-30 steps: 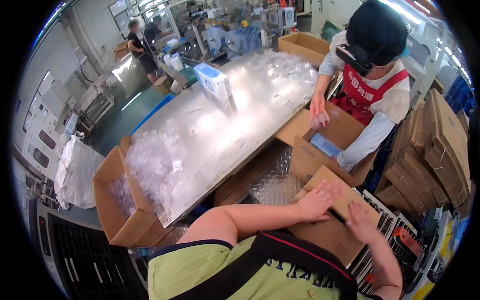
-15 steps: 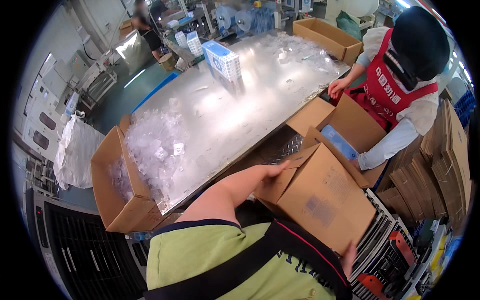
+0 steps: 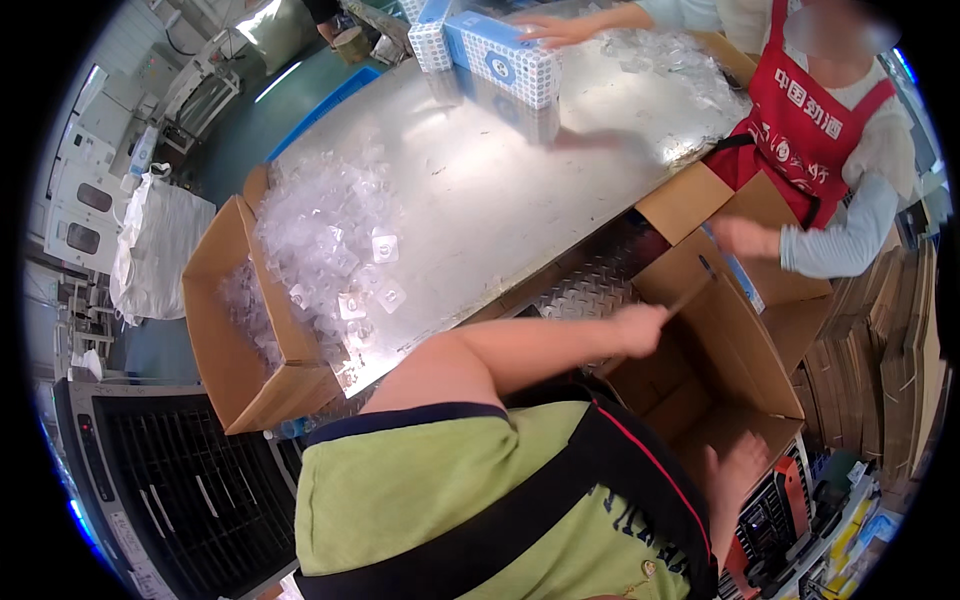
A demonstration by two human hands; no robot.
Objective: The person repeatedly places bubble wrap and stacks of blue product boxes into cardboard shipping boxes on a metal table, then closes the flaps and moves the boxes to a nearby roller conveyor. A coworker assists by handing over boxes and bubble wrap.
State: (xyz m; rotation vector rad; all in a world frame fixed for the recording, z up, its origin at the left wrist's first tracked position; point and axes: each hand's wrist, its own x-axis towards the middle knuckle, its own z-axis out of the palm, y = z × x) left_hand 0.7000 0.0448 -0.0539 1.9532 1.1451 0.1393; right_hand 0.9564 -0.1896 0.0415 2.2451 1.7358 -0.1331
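Note:
In front of me stands a brown cardboard carton (image 3: 745, 345), its open side turned toward me and its inside showing bare board. My left hand (image 3: 640, 330) is closed on the edge of one carton flap, seen nearly edge-on. My right hand (image 3: 735, 468) is at the carton's near lower corner with fingers spread; whether it touches the board I cannot tell. Just beyond is a second open carton (image 3: 795, 325) with a blue box (image 3: 738, 270) partly visible in it. A co-worker's blurred hand (image 3: 745, 238) is over that carton.
A metal table (image 3: 470, 220) bears blue-and-white boxes (image 3: 505, 65), one under the co-worker's other hand, and a heap of clear plastic pieces (image 3: 330, 230). Another carton (image 3: 225, 330) stands at the table's left end. Flattened cartons (image 3: 850, 400) are stacked at right.
The carton before me has turned so its open inside shows. My left hand has moved right onto a flap, my right hand up. The co-worker's one hand now reaches a box on the table.

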